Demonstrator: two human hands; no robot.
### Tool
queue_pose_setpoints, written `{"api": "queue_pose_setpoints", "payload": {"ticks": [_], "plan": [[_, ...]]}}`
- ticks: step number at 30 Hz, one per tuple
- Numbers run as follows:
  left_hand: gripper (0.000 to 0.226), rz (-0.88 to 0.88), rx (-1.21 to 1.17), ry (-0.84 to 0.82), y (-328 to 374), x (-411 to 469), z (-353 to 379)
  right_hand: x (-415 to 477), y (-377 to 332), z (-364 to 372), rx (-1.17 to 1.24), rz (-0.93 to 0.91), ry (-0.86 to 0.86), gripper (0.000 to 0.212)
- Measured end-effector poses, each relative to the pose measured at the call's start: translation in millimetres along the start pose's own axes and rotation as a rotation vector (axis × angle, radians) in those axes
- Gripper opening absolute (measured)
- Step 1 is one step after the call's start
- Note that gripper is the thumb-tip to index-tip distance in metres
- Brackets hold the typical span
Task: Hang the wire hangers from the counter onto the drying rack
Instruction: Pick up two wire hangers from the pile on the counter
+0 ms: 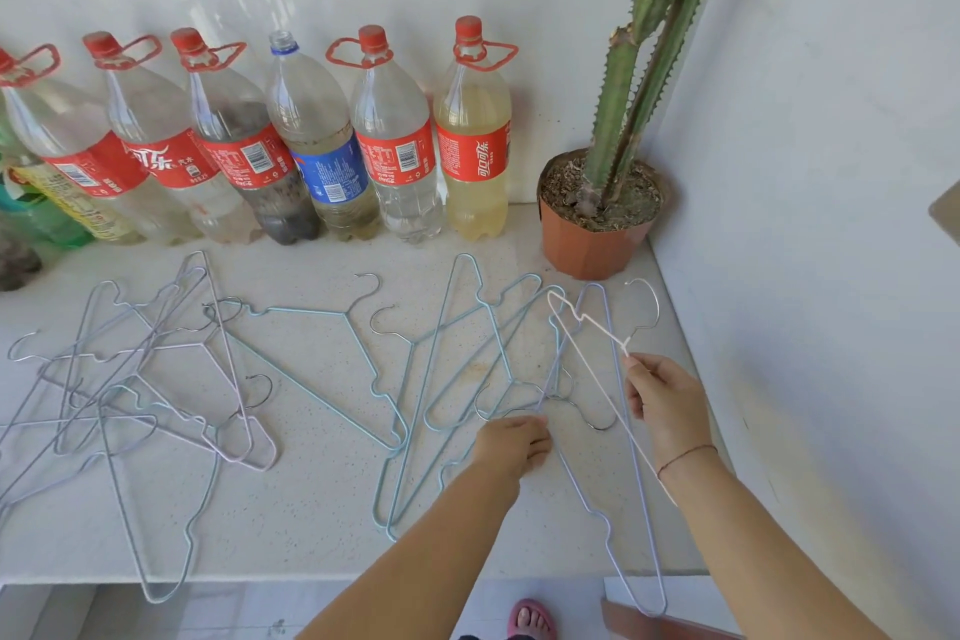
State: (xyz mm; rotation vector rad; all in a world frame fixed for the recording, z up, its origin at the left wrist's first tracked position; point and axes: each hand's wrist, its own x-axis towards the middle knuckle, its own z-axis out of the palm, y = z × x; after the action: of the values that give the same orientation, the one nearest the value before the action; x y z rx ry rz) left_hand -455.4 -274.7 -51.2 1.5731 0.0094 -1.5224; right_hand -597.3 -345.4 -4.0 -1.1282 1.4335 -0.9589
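Right hand (667,405) pinches a white wire hanger (597,326) at its neck, thumb against fingertips, raised at 3 o'clock over the counter (311,509). Left hand (514,444) curls onto tangled blue hangers (483,361) at centre; whether it grips is unclear. More hangers (156,379) crowd 9 o'clock. Bottles (322,146) line 11 o'clock, with a potted cactus (615,120) at 1 o'clock.

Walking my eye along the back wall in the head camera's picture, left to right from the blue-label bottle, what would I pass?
blue-label bottle → clear red-label bottle → bottle of yellowish liquid → potted cactus → white side wall
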Motion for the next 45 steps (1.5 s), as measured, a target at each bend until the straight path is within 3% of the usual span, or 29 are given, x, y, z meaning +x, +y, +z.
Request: {"api": "queue_pose_setpoints", "payload": {"ticks": [9, 21, 29, 36, 45], "plan": [[0.016, -0.121, 0.026, -0.098, 8, -2, 19, -7, 4, -4, 0.024, 0.029, 0.011, 0.010], [0.012, 0.142, -0.010, -0.270, 20, -31, 11, -20, -23, -8, 0.073, -0.049, 0.004, 0.009], [0.011, 0.258, -0.084, -0.392, 34, -71, -16, -50, -61, 11, 0.098, -0.195, -0.020, 0.009], [0.012, 0.274, -0.149, -0.408, 33, -106, -39, -86, -80, 16, 0.077, -0.316, 0.042, 0.016], [0.013, 0.317, -0.063, -0.365, 15, -132, -70, -119, -68, 14, 0.107, -0.282, 0.053, 0.017]]}}
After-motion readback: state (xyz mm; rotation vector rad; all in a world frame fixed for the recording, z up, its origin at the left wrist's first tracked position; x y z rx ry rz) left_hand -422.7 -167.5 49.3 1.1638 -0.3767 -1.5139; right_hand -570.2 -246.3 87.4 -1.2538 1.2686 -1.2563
